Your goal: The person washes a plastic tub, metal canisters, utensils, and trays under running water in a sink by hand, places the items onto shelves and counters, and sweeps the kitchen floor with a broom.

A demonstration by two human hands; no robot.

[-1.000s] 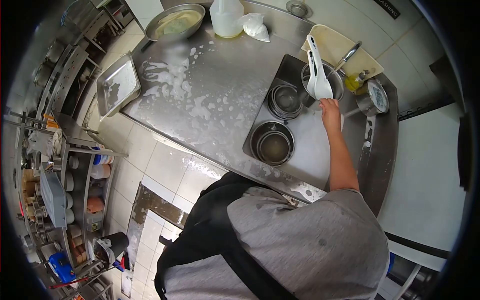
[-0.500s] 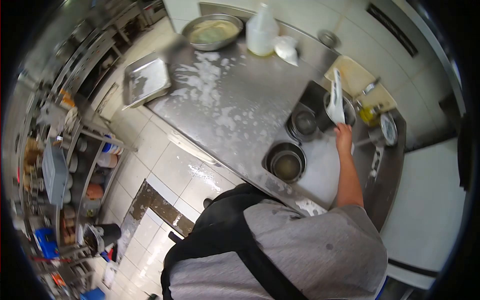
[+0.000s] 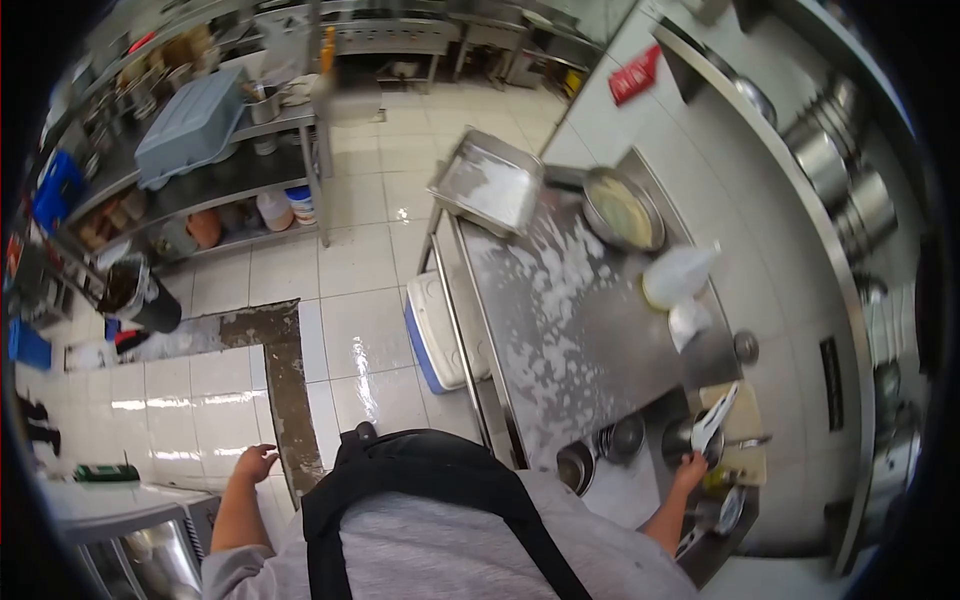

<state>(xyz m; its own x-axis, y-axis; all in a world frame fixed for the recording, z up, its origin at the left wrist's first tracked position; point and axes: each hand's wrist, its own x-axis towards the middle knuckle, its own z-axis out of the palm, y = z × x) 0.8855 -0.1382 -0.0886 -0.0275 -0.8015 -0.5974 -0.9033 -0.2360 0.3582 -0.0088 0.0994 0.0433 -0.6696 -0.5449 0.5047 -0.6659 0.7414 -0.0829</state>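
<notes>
My right hand (image 3: pixel 688 470) is at the sink, its fingers closed at the near rim of a metal pot (image 3: pixel 679 441). The lower end of a long white plastic utensil (image 3: pixel 714 420) meets these fingers; whether they grip the rim or the utensil is unclear. Free of any object, my left hand (image 3: pixel 256 462) hangs out to the left above the floor, fingers apart. Beside the pot sits a smaller dark metal pot (image 3: pixel 626 437). Another round pot (image 3: pixel 574 468) is partly hidden by my body.
White suds lie on the steel counter (image 3: pixel 640 355). On it stand a metal tray (image 3: pixel 490 185), a pan (image 3: pixel 622 210) with pale contents and a plastic jug (image 3: pixel 678 277). A white-lidded cooler (image 3: pixel 440 335) is below. Shelving (image 3: pixel 270 165) stands left; a bin (image 3: pixel 150 300) is on the floor.
The view has swung left, so the counter appears farther right. My left hand has come into view. My right hand remains by the pot and white utensil.
</notes>
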